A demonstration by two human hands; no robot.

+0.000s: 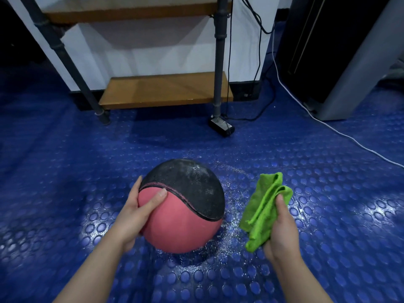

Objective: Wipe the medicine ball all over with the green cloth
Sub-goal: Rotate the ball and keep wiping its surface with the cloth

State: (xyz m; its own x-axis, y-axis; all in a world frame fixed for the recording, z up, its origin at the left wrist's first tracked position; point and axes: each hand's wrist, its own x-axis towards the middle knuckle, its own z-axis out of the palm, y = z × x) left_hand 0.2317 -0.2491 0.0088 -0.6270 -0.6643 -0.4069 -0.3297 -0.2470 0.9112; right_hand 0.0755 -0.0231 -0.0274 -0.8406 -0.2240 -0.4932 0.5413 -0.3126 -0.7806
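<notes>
The medicine ball (185, 213) is half black, half pinkish red, and sits low over the blue studded floor in the middle of the view. Water drops shine on its black top. My left hand (135, 213) holds its left side, thumb lying across the red part and fingers behind the ball. To the right, apart from the ball, my right hand (282, 228) grips the bunched green cloth (262, 211), which hangs loose above the floor.
The blue studded floor (328, 215) is wet with splashes around the ball. A metal-legged wooden shelf (161, 90) stands behind, with a black power adapter (220, 126) and cables by its right leg. A white cable (341, 133) runs past a dark cabinet (341, 51) at right.
</notes>
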